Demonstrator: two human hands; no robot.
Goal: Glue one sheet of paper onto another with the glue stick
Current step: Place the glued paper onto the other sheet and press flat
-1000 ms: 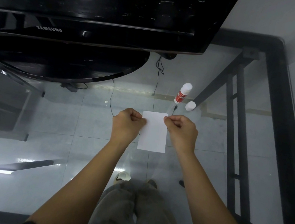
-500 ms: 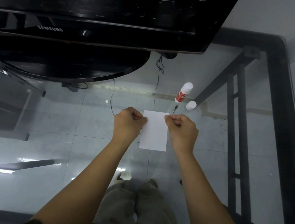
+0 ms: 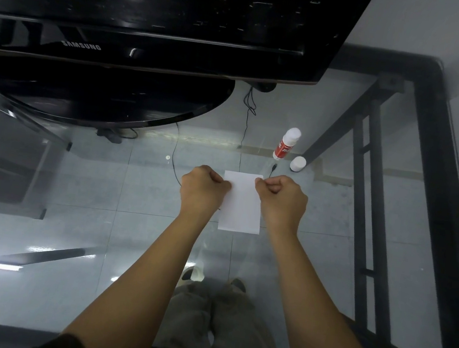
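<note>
A small white sheet of paper (image 3: 241, 204) lies over the glass table in front of me. My left hand (image 3: 202, 189) pinches its left edge near the top corner, and my right hand (image 3: 283, 199) pinches the right edge at the same height. I cannot tell whether a second sheet lies beneath it. The glue stick (image 3: 286, 143), white with a red label, stands upright beyond the paper to the right. Its white cap (image 3: 298, 163) sits on the glass just right of it.
A black monitor (image 3: 154, 20) on a round black stand (image 3: 105, 95) fills the far left of the glass table (image 3: 76, 184). Thin cables (image 3: 248, 109) run down behind the paper. The black table frame (image 3: 433, 199) runs along the right edge.
Both hands and the paper have shifted very slightly away from me; the grip on the sheet's upper corners is the same.
</note>
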